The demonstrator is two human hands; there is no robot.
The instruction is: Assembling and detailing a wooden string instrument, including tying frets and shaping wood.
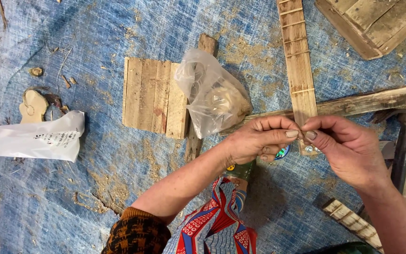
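2 hands (301, 141), fingers pinched tog. (1 clear bag (212, 94) nearby)

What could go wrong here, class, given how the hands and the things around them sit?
1. Both hands, left hand and right hand, pinch something too small to identify; dropped, it might vanish into the sawdust on the blue tarp.
2. The clear plastic bag lies open and could spill.

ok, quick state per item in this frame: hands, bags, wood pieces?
left hand: fingertips pinched, meeting the right's
right hand: fingertips pinched; what they hold is too small to tell
clear plastic bag: crumpled, lying on the slat panel's edge
slat panel: flat on the blue tarp
white bag: lying flat
notched strip: flat, crossing a rough batten
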